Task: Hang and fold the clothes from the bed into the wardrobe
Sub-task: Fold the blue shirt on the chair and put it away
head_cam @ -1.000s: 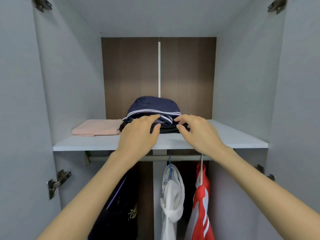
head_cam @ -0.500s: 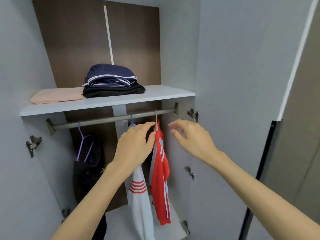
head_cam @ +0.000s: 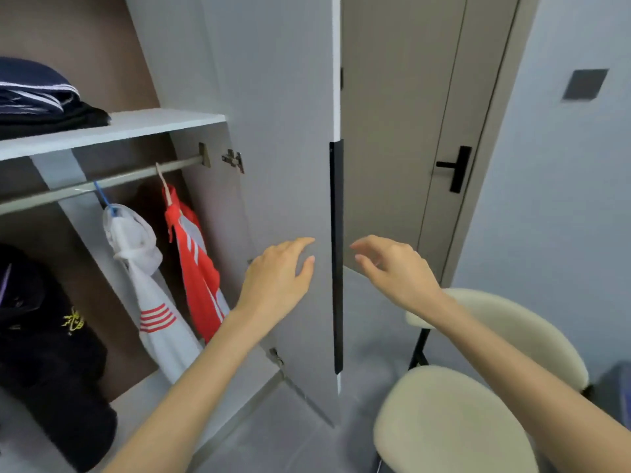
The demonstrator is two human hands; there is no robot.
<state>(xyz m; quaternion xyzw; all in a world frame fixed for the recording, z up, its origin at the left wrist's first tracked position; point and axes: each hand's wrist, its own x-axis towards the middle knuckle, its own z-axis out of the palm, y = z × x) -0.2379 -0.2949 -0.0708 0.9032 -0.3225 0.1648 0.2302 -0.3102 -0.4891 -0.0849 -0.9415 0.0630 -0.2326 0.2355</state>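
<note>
Three hanging garments (head_cam: 198,268), two folded garments (head_cam: 30,87)

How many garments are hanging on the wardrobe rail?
3: a black garment far left, a white red-striped garment in the middle, a red jacket nearest the door. Others may hang beyond the left edge.

On your left, the shelf (head_cam: 164,121) carries a folded black garment (head_cam: 68,119) with a navy striped one (head_cam: 30,87) on top. Beneath it, the rail (head_cam: 136,174) holds a white top (head_cam: 143,268) and a red jacket (head_cam: 196,268).
</note>
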